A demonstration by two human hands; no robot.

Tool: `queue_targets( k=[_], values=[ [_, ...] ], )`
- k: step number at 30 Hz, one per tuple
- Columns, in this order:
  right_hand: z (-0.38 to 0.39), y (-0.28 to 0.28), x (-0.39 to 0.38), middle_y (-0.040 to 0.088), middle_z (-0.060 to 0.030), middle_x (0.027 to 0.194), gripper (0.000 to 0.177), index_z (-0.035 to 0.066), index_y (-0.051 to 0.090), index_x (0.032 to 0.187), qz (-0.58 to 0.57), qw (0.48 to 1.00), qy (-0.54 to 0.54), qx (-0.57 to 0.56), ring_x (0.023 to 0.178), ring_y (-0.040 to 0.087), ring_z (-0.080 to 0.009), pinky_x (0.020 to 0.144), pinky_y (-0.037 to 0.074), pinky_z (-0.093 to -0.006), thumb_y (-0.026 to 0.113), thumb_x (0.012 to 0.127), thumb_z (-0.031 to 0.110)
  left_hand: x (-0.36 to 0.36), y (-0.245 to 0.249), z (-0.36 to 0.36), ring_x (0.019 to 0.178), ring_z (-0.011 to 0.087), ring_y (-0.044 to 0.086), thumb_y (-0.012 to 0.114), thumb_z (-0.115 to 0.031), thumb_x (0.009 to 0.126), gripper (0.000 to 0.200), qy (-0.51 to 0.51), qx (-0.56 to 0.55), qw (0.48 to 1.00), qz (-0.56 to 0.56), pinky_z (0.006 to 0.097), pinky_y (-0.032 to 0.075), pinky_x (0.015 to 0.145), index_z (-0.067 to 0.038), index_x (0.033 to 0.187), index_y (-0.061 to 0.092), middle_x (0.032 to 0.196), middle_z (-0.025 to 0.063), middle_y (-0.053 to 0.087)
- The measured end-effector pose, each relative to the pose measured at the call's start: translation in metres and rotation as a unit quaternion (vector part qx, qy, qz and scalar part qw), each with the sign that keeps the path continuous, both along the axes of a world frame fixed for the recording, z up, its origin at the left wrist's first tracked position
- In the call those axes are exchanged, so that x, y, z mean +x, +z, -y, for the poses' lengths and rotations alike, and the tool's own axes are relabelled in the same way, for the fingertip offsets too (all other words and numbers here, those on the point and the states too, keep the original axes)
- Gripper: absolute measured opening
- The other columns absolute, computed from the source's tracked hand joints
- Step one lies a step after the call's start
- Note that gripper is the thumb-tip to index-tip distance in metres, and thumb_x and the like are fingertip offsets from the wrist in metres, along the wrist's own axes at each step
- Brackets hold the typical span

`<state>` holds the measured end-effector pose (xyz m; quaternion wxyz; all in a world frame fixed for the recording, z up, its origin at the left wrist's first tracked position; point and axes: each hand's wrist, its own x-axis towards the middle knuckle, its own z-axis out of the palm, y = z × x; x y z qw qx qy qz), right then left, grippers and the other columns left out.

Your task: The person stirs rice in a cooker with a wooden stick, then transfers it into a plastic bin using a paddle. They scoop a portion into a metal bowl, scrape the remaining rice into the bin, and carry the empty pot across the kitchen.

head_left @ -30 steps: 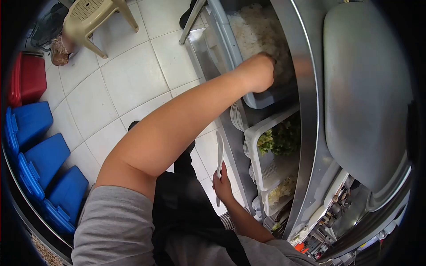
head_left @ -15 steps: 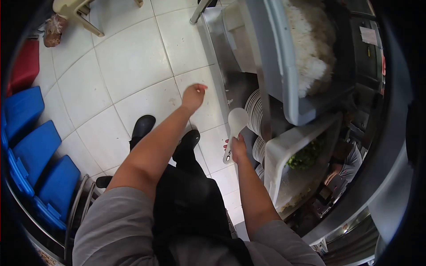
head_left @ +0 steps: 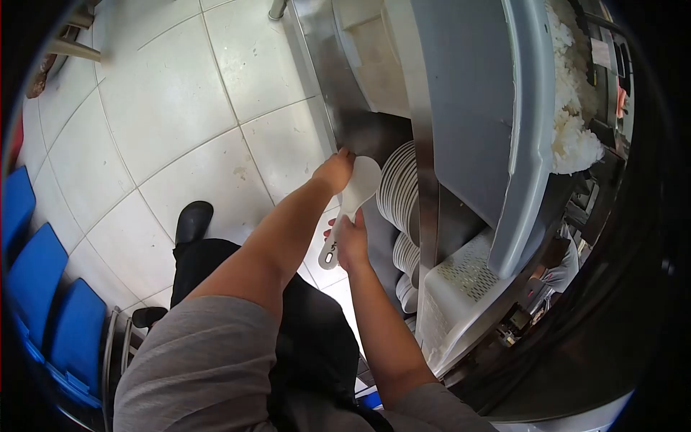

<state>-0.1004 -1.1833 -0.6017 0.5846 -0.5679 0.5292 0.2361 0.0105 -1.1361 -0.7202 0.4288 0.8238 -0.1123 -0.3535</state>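
Observation:
A white rice paddle (head_left: 362, 180) is tilted, its round blade up and its handle down. My right hand (head_left: 353, 243) is closed around its handle, with fingertips showing at the handle's left side. Beside the blade's left edge is my left hand (head_left: 334, 171), its fingers curled together near the shelf. Whatever those fingers may hold is hidden. Just right of the blade, stacked white plates (head_left: 398, 189) stand on edge on a metal shelf.
A grey tub (head_left: 531, 137) with white rice (head_left: 572, 140) stands at the upper right, above a white perforated basket (head_left: 464, 277). Blue chairs (head_left: 75, 327) line the left, on a tiled floor (head_left: 173, 115). A black shoe (head_left: 194, 219) is below.
My left hand has moved right and down to the paddle's blade. My right hand still holds the paddle. The view has shifted, and the green leaves in the basket are out of sight.

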Motion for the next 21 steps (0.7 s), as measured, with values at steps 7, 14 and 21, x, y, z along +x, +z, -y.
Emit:
queue_targets(
  k=[7,14,21],
  values=[
    [-0.023,0.029,-0.062,0.056,-0.0110,0.090,0.057,0.014,0.016,0.149,0.102,0.991,0.078,-0.047,0.066,0.057,-0.0161,0.063,0.051,-0.0307,0.038,0.097,0.007,-0.021,0.038,-0.057,0.098,0.0305,0.060,0.058,0.002,0.082,0.027,0.125,-0.162,0.979,0.014,0.0352,0.051,0.088,-0.002,0.109,0.060,0.107,0.0168,0.056],
    [-0.094,0.188,-0.121,0.055,-0.0119,0.095,0.060,0.008,0.008,0.149,0.144,0.980,0.134,-0.012,0.076,0.056,-0.0161,0.072,0.049,-0.0323,0.037,0.097,0.007,-0.007,0.277,-0.138,0.094,0.0191,0.061,0.064,0.003,0.085,0.022,0.401,-0.273,0.870,0.090,0.0278,0.054,0.077,-0.003,0.106,0.060,0.104,0.0099,0.057],
    [-0.073,0.354,-0.046,0.063,-0.0186,0.092,0.071,-0.001,-0.002,0.147,0.237,0.892,0.270,-0.273,0.077,0.066,-0.0243,0.068,0.053,-0.0352,0.041,0.092,0.000,0.129,0.422,-0.113,0.107,0.0265,0.059,0.056,-0.004,0.083,0.023,0.099,-0.089,0.862,0.489,0.0398,0.044,0.098,-0.007,0.101,0.069,0.103,0.0108,0.065]
  ],
)
